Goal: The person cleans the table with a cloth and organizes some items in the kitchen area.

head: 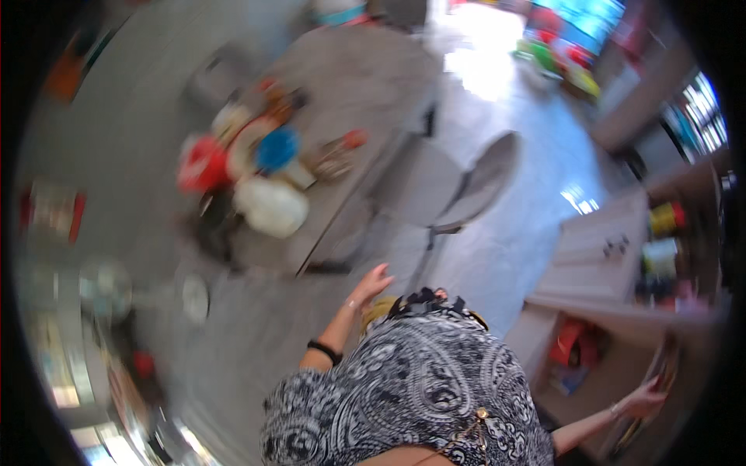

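My left hand [373, 283] is in the air in front of my body, its fingers apart and nothing seen in it. Out at the lower right, my right hand [644, 399] reaches over an opened drawer or cupboard [606, 376] and touches a long, thin, blurred item [661, 367]. Whether its fingers are closed on that item cannot be told. Nearer my body, a red item [574, 343] and a blue and white packet [568, 378] lie inside the same compartment.
A dining table [355, 76] holds a red bag [204, 163], a blue round item [278, 148] and a whitish bag [271, 207]. A grey chair [419, 180] stands beside it. Past the pale cabinet door [600, 250] are shelved jars [664, 218]. A fan [105, 288] stands left.
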Motion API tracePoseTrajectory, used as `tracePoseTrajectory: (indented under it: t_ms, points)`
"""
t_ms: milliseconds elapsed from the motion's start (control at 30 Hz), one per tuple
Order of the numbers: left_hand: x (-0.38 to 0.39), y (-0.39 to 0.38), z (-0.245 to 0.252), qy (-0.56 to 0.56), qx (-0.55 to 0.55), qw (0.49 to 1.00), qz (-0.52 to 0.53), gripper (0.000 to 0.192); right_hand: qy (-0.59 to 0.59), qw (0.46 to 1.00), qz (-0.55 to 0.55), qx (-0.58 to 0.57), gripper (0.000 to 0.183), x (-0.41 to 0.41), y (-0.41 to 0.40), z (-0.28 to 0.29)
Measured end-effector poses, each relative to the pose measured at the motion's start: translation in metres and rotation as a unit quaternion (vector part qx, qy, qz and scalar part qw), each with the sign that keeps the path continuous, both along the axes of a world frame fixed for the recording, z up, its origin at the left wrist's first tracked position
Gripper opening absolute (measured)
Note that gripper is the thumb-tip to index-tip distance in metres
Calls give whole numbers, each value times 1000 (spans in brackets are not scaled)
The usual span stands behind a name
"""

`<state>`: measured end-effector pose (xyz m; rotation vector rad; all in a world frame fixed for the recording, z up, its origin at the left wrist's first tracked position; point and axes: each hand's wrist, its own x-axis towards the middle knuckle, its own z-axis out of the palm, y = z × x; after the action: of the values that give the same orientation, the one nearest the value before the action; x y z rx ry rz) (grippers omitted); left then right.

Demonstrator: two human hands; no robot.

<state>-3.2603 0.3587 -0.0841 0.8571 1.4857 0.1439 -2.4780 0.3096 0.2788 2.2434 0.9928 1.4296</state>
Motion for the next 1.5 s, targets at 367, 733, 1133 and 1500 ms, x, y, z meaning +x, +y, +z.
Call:
tracePoseTrajectory:
  t_ms: [367, 733, 1133, 1500]
  points:
    - [-25, -71, 3, 173, 5, 943, 282, 58, 732, 529, 428, 31, 47, -339, 275, -318]
    - [16, 51, 15, -53, 202, 903, 374, 53, 753, 320, 547, -179, 46, -583, 382, -363]
    - [-40, 206, 59, 32, 296, 785, 544, 64, 932, 63, 325, -147, 34, -617, 397, -395]
    - [-89, 246, -17, -282, 66, 680, 673, 40, 954, 98, 270, -85, 32, -588, 450, -372]
